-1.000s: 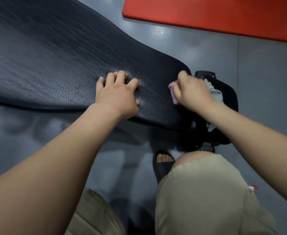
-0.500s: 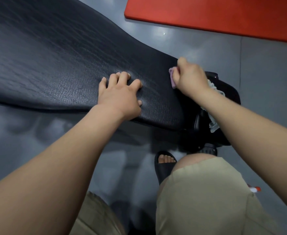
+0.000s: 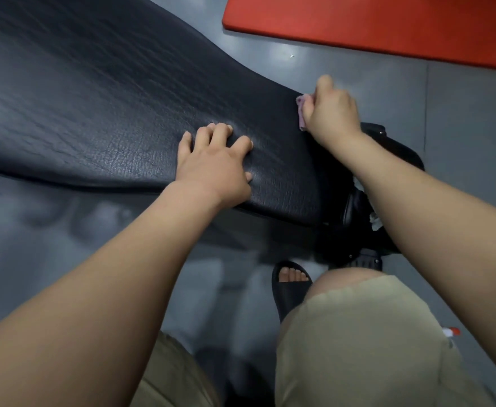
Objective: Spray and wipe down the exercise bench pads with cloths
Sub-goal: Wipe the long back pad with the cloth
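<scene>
Nearest us, our left hand (image 3: 211, 168) lies flat, fingers apart, bracing the black bench pad (image 3: 94, 98); just beyond, to its right, our right hand (image 3: 330, 113) is clamped on a pink cloth (image 3: 300, 114) at the pad's narrow far edge. We judge the next wipe runs leftward, along the pad's long axis

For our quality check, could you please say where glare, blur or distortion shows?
Head view: wide-angle distortion bows the bench pad; soft glare patches lie on the grey floor; the right hand gripping the pink cloth looks slightly blurred; the left hand is sharper.
</scene>
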Demonstrator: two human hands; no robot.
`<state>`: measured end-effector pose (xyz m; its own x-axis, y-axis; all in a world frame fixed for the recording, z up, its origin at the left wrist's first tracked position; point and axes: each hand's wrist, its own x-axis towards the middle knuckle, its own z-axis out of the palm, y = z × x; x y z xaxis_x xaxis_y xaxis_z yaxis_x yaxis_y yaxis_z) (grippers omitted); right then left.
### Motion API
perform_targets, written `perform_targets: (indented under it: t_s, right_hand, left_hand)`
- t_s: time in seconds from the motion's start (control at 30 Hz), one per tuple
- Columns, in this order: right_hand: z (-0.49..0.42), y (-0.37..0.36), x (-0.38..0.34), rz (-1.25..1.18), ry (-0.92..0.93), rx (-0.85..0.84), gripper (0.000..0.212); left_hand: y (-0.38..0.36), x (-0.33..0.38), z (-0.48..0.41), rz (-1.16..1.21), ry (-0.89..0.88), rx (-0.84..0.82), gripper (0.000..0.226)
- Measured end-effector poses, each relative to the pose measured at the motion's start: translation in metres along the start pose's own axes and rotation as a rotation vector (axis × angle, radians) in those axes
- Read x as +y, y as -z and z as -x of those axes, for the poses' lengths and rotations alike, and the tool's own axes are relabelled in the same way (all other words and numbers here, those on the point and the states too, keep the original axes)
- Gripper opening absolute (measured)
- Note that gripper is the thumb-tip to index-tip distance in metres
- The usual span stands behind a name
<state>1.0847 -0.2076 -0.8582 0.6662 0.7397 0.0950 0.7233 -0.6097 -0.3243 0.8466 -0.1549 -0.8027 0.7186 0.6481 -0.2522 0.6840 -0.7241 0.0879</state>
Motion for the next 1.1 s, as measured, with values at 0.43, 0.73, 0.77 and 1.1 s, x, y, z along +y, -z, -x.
perform_targets:
  t_s: [0.43, 0.73, 0.77, 1.1]
  right_hand:
    - [0.014, -0.006, -0.013, -0.025, 0.178, -0.03, 0.027]
    - [0.091, 0.003, -0.012, -0.053, 0.332, -0.002, 0.021]
    - [0.111, 0.006, -0.012, -0.072, 0.372, -0.021, 0.023]
    - [0.022, 0.003, -0.009, 0.026, 0.122, -0.089, 0.026]
  left_hand:
    - [-0.004, -0.001, -0.001, 0.01, -0.001, 0.016, 0.052]
    - [-0.004, 0.0, 0.001, 0.012, 0.001, 0.014, 0.052]
    - [-0.004, 0.0, 0.002, 0.011, 0.002, 0.014, 0.052]
    - [-0.005, 0.0, 0.004, -0.006, 0.002, 0.0, 0.057]
